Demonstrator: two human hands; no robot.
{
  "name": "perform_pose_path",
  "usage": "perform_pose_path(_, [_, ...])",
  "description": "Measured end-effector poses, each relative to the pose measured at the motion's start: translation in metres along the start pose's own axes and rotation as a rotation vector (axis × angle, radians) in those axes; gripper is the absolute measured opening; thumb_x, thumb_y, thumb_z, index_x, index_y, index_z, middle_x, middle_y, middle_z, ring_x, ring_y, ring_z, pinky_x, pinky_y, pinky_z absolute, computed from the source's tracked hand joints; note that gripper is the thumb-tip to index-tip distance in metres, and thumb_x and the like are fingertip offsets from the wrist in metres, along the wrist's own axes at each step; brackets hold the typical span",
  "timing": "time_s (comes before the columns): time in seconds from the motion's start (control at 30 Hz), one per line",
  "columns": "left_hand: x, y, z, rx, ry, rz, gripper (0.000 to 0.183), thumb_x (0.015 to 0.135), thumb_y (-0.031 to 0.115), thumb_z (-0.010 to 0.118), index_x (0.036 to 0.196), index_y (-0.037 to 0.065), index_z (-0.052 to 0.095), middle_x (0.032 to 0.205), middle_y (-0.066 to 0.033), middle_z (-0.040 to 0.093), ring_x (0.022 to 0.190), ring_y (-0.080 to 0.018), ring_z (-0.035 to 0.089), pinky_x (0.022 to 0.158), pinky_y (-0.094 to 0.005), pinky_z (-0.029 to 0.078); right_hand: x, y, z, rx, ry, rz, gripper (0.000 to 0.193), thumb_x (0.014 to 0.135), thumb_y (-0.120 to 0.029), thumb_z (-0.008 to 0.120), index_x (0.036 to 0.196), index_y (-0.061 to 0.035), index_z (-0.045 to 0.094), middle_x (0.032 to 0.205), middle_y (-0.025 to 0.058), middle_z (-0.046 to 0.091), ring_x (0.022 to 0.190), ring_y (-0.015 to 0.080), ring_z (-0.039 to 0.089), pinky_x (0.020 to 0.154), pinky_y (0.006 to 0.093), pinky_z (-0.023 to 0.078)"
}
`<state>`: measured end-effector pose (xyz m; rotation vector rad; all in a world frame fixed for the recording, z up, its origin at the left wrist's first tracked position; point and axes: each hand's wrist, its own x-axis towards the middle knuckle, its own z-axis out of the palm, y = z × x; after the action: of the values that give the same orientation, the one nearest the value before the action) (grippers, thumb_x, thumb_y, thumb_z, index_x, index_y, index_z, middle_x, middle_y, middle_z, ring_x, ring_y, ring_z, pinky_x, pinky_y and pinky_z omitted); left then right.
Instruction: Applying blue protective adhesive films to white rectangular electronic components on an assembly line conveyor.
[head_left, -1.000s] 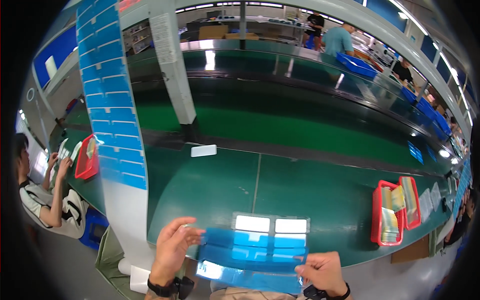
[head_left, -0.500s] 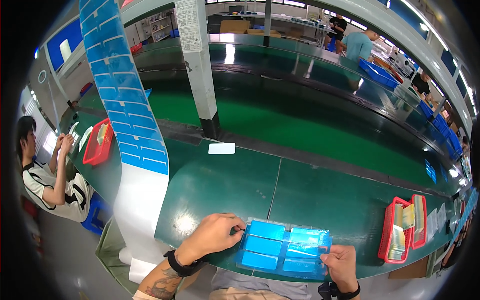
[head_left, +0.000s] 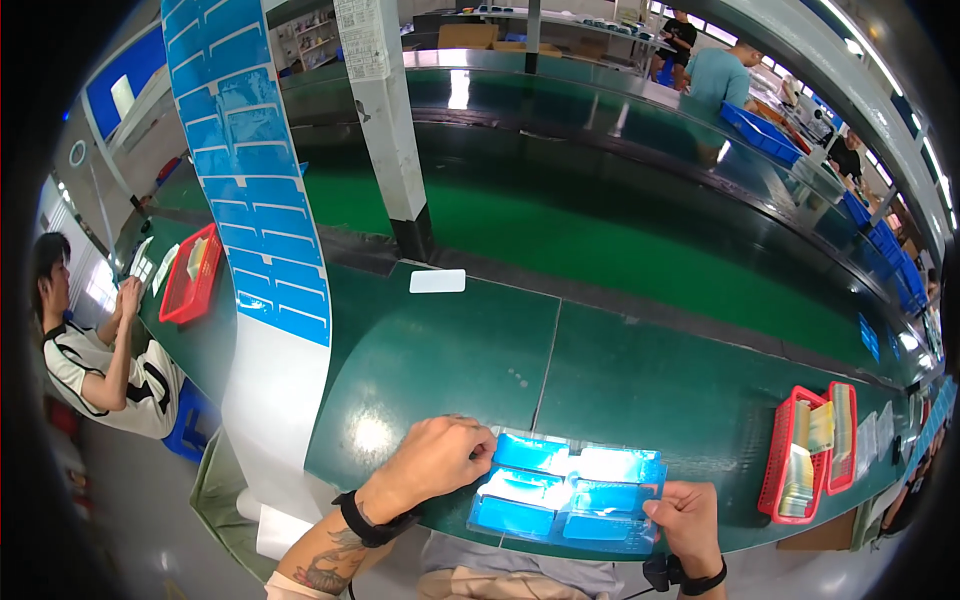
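Observation:
A clear sheet with several blue film rectangles (head_left: 520, 487) is held over the near edge of the green table, glare across its middle. My left hand (head_left: 440, 458) pinches its upper left corner, thumb and fingertips together. At the sheet's right edge my right hand (head_left: 684, 515) grips it, thumb on top and fingers underneath. To the left hangs a long strip of blue film on white backing (head_left: 265, 190), with slots left where pieces are gone. A small white card (head_left: 438, 281) lies flat at the table's far side.
Red baskets (head_left: 790, 455) filled with stacked cards stand at the right, another red basket (head_left: 192, 275) at the far left. A white post (head_left: 385, 130) rises behind the table (head_left: 430, 350). A seated person (head_left: 110, 350) works at the left.
The sheet tilts slightly, and bright glare now covers its middle and upper right pieces. Both hands keep their hold at the same edges. The view has shifted a little.

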<state>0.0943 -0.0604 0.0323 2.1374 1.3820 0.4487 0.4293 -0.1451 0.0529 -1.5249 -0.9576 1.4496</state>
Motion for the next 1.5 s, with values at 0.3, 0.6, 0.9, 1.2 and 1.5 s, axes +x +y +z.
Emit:
perform_pose_path(0.3, [-0.021,0.013,-0.011,-0.147,-0.026,-0.022,0.008,0.077,0.012,0.072,0.083,0.007,0.073,0.082,-0.01,0.07,0.079,-0.0306,0.068,0.07,-0.0394,0.056,0.005,0.001,-0.005,-0.029,-0.025,-0.091,0.018,0.086,0.007,0.069,0.104,0.0089,0.072,0.069,0.0035,0.066,0.055,0.0052,0.057,0.049,0.0207,0.047])
perform_pose_path(0.6, [-0.057,0.021,0.009,-0.025,-0.108,0.086,0.01,0.078,0.015,0.072,0.084,0.009,0.076,0.082,-0.0064,0.071,0.078,-0.028,0.069,0.071,-0.0373,0.057,-0.003,0.003,-0.008,-0.057,-0.028,-0.08,0.019,0.087,0.005,0.071,0.106,0.0081,0.072,0.07,0.0042,0.067,0.056,0.0051,0.058,0.049,0.0205,0.044])
perform_pose_path(0.9, [-0.065,0.025,0.02,0.129,0.092,0.109,0.005,0.068,0.009,0.073,0.07,0.012,0.07,0.068,-0.0034,0.065,0.066,-0.0265,0.066,0.063,-0.0376,0.056,-0.001,0.001,-0.009,-0.141,-0.138,-0.032,0.022,0.089,0.0,0.073,0.109,0.0076,0.073,0.066,0.0004,0.064,0.054,0.0034,0.054,0.049,0.0198,0.043])
perform_pose_path(1.2, [-0.071,0.028,0.033,0.107,0.188,0.036,0.005,0.067,0.008,0.074,0.07,0.011,0.071,0.067,-0.003,0.063,0.066,-0.0264,0.065,0.06,-0.0373,0.054,0.005,0.011,-0.035,-0.351,0.173,-0.099,0.018,0.086,-0.007,0.073,0.101,0.0043,0.073,0.073,0.0053,0.071,0.056,0.0099,0.061,0.053,0.0262,0.05])
perform_pose_path(1.5, [-0.076,0.033,0.038,0.106,0.226,-0.028,0.005,0.068,0.007,0.073,0.071,0.01,0.072,0.07,-0.0045,0.065,0.071,-0.0259,0.066,0.064,-0.0379,0.054,0.038,0.004,-0.002,-1.119,0.207,-0.478,0.011,0.08,-0.012,0.068,0.08,-0.0012,0.071,0.074,0.0166,0.069,0.068,0.0367,0.066,0.063,0.0424,0.052])
